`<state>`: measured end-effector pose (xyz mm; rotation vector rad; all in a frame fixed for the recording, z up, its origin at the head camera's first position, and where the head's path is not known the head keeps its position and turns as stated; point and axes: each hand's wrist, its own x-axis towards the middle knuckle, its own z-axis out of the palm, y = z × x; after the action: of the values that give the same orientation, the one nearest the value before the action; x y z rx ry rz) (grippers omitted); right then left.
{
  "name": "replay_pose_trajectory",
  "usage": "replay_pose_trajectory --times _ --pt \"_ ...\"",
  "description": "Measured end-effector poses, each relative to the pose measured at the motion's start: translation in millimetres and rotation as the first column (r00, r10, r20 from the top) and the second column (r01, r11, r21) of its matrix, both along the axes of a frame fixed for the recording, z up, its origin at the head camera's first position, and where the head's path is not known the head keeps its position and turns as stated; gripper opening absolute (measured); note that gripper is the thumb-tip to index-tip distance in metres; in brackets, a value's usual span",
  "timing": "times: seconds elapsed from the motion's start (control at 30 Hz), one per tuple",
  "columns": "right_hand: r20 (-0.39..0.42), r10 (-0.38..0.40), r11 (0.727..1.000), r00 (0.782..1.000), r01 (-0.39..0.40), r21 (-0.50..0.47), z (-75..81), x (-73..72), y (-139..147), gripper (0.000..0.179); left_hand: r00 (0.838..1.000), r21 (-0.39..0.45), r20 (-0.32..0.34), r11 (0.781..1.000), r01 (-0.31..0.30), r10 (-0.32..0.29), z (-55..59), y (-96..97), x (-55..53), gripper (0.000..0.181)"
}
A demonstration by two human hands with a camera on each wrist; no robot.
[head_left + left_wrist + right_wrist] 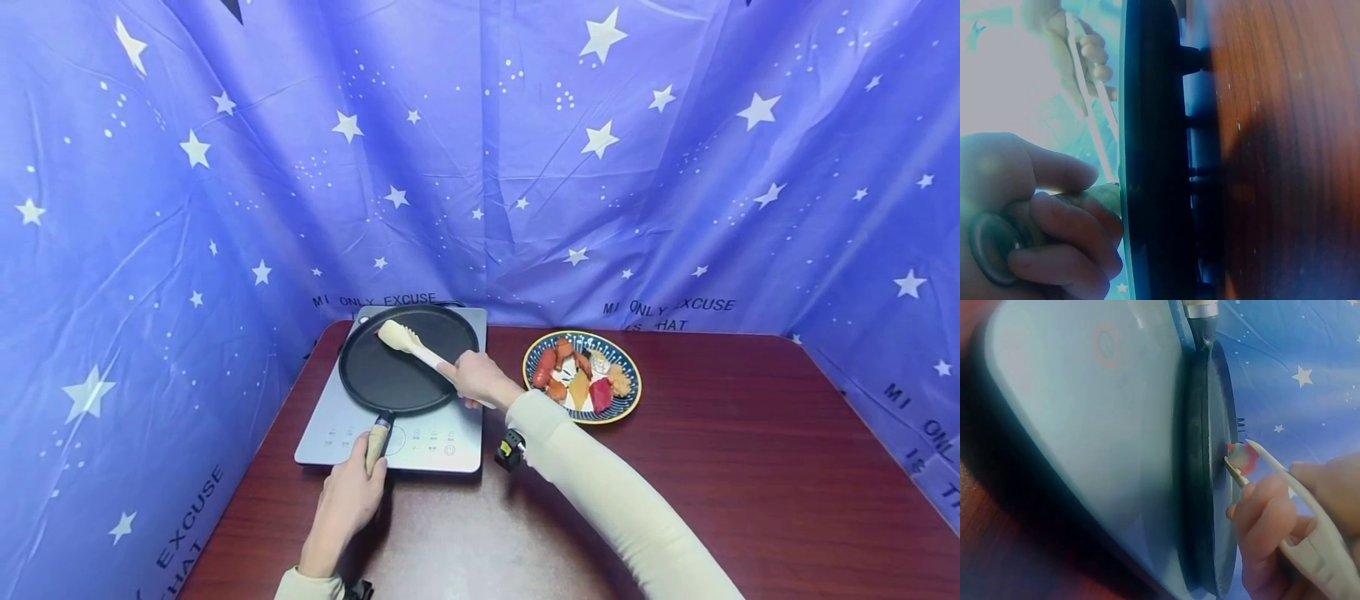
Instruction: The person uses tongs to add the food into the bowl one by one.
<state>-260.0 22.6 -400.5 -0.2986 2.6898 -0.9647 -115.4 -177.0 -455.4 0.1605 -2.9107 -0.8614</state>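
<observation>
My left hand point(351, 493) grips the beige handle point(377, 446) of a round black flat pan point(378, 379), fingers curled round it in the left wrist view. The pan sits on a silver induction cooktop point(321, 432). With my right hand point(482, 377) I hold a pair of cream tongs point(426, 355), which reach over the pan from the right. Between the tong tips in the right wrist view is a small red and whitish piece point(1245, 457), close over the pan's surface. The head view mostly hides that piece behind the tong head.
Right of the cooktop stands a blue patterned plate point(634, 397) with a sausage point(545, 367) and several other food pieces, in orange, tan and dark red. All stand on a reddish-brown wooden table point(750, 450). A blue curtain point(480, 167) with white stars hangs behind and at both sides.
</observation>
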Motion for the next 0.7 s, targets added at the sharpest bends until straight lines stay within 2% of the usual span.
replay_pose_trajectory --times 0.2,0.5,0.7 --pt "-0.060 0.010 1.000 0.998 -0.008 0.028 1.6 1.5 -2.3 0.050 1.000 -0.001 -0.009 1.000 0.002 -0.002 0.4 0.7 -0.8 0.052" --pt "-0.102 -0.012 0.996 0.995 0.021 0.082 -2.8 2.4 -3.6 0.048 1.000 0.004 -0.006 1.000 0.004 -0.004 -3.3 2.1 2.3 0.051" --pt "-0.154 -0.035 0.994 0.987 0.051 0.102 4.9 2.0 2.4 0.050 1.000 0.001 -0.015 1.000 0.001 0.000 -3.5 0.2 0.6 0.051"
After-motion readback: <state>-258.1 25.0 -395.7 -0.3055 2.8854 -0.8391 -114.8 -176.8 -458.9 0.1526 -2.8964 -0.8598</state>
